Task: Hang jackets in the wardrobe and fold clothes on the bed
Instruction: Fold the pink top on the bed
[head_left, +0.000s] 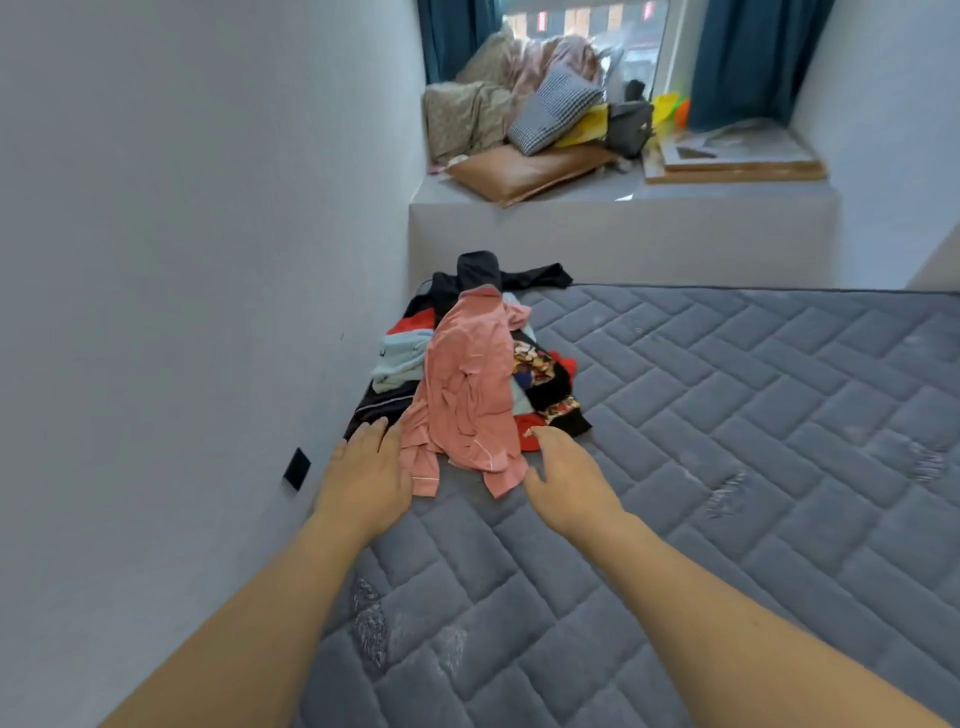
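Note:
A heap of clothes lies on the grey quilted mattress against the left wall. On top is a pink shirt with white piping; under it are black garments, a light blue piece and a red, patterned piece. My left hand lies flat at the heap's near left edge, fingers apart, touching the pink shirt's hem. Just right of the pink shirt is my right hand, fingers spread, holding nothing. No wardrobe is in view.
A white wall runs along the bed's left side, with a black socket plate low on it. Beyond the bed a raised window ledge holds cushions, blankets, a brown pillow and flat boards. Blue curtains frame the window.

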